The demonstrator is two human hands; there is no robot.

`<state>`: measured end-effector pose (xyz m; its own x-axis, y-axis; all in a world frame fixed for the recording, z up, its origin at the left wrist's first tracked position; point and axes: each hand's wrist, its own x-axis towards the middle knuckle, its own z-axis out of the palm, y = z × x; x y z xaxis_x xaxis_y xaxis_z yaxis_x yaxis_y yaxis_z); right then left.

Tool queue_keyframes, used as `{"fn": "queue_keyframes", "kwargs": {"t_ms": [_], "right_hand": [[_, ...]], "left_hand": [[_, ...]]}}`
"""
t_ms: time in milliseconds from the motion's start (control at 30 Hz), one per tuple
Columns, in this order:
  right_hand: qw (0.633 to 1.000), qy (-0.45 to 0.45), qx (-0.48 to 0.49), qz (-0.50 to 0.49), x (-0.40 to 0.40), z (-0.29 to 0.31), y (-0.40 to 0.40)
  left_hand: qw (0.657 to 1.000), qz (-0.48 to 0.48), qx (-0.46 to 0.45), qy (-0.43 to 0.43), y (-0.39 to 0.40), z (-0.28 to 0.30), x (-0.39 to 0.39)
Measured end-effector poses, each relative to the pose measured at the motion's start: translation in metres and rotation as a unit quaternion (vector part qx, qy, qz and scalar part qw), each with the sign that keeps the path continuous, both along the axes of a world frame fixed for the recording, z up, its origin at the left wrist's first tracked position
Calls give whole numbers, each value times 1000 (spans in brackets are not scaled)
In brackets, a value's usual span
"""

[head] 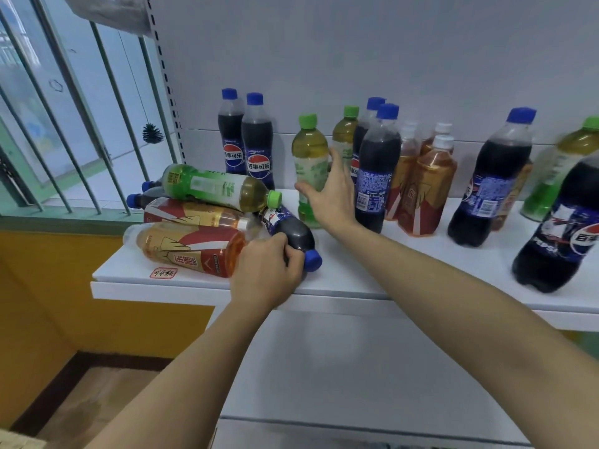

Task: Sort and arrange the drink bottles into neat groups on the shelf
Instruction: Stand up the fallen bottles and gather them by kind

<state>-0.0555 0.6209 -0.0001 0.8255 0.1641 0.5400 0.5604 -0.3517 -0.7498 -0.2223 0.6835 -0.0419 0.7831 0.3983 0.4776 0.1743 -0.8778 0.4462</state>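
Bottles crowd the white shelf (pixel 356 286), some upright, some toppled in a pile. The left hand (pixel 264 270) has its fingers curled round the neck end of a fallen cola (pixel 291 230), which lies on the shelf with its blue cap just right of the knuckles, close to the front edge. Just left of that hand lie two amber teas (pixel 184 247), and beyond them, farther from the wrist, a green tea (pixel 220 189) rests on top of the heap.

The right hand (pixel 330 192) reaches farther back, fingers spread and thumb apart, wrapping about an upright green bottle (pixel 309 163) without looking fully closed on it; I judge it a loose hold. Another green one (pixel 345 137) stands just behind its fingertips, and a cola (pixel 376 176) stands just to its right, with teas beyond. Two colas (pixel 248 137) stand neatly against the back wall, up and left of both hands.

The step in hand seems to be lifting the fallen cola to stand it with its kind. Doing it well likely means tightening the grip near the shoulder, drawing it out toward the body so the teas stacked beside it are not set rolling, then tipping it upright before carrying it. The cap sits near the edge, so a slip could send it off. The right hand should probably steady its bottle, not drag it into the neighbours.
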Motion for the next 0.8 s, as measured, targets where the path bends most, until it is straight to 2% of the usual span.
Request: {"fn": "queue_keyframes", "kwargs": {"t_ms": [467,500,600,667,800], "right_hand": [[998,63,-9,9,-15,1,6],[999,42,-7,13,-21,-2,3],[990,-136,-9,27,-43,-5,-5],[978,-181,-67,78,-50,4,-2],[942,-31,-264,206,-48,34,18]], "left_hand": [[1000,-10,4,-5,1,1,0],[1000,-11,3,-5,1,2,0],[1000,-13,0,-16,1,0,1],[1000,-12,0,-23,2,-1,1],[1000,-11,12,-18,1,-3,0]]}}
